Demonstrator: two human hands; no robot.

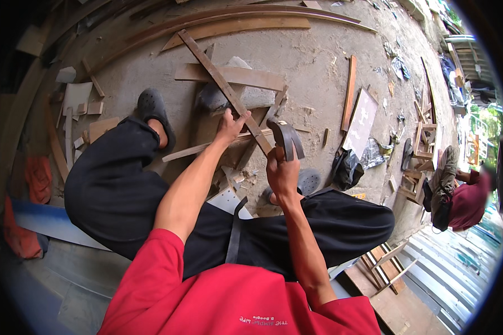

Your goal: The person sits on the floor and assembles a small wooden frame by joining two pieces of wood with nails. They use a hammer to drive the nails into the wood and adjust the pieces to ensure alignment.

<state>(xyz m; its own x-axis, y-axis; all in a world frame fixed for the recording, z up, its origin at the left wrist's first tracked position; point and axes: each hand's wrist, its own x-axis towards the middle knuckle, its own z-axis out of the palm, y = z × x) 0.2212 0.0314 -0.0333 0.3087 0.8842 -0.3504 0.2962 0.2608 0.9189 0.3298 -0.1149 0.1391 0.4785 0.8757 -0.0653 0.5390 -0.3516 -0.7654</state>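
The right hand [283, 172] grips a hammer [285, 138] at frame centre. The left hand [231, 126] grasps a wooden strip [220, 85], upper centre. Fastening to the crossing board [258, 77] cannot be confirmed. Planks [240, 27], top of frame, lie unassembled.

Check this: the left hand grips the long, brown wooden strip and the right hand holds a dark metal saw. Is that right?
No: the head view shows the right hand holding a dark metal claw hammer, not a saw; the left hand does grip the strip.
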